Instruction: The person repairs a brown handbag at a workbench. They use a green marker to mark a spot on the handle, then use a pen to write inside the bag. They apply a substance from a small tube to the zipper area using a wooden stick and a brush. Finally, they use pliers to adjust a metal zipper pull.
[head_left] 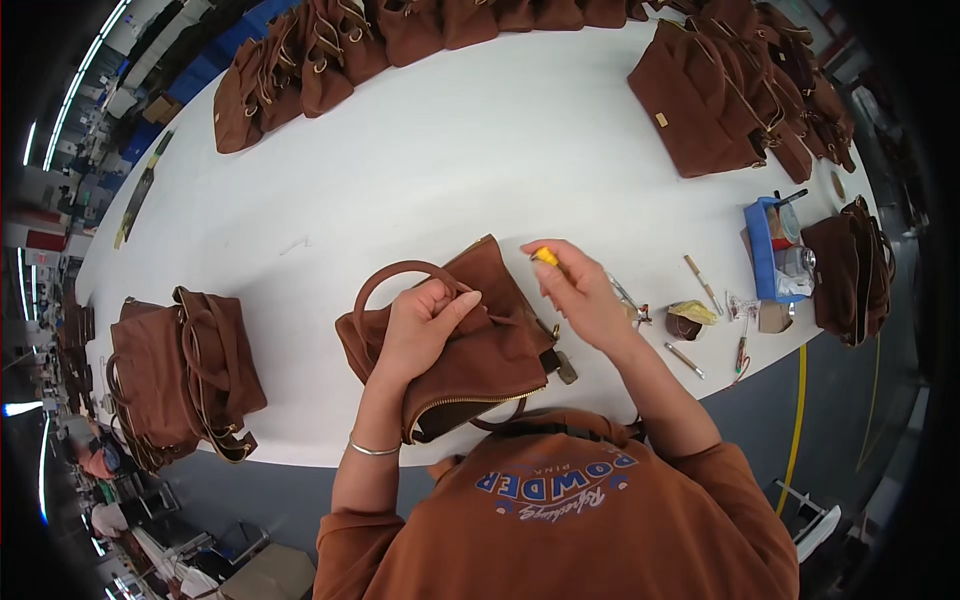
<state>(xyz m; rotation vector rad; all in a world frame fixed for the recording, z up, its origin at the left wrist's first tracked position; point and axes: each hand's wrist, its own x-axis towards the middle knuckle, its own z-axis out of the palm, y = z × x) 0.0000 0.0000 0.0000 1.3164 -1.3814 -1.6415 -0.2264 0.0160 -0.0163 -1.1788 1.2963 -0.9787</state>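
Observation:
A brown handbag [470,365] lies tilted on the white table in front of me, its zipped opening with gold teeth toward my body. One rounded handle [405,268] stands up from it. My left hand [425,325] is closed in a pinch at that handle's base, gripping the bag there. Just right of the bag, my right hand [580,290] is raised, its fingers closed round a small yellow object [545,256]. Most of that object is hidden in the hand, so its kind does not show. A small dark tag [567,368] hangs at the bag's right side.
Brown handbags [190,375] stand at the left, with more [710,100] at the far right and a row along the back. On the right are a blue bin [765,250], a small cup [686,320], pens [703,284] and a brown bag [850,270] near the table edge.

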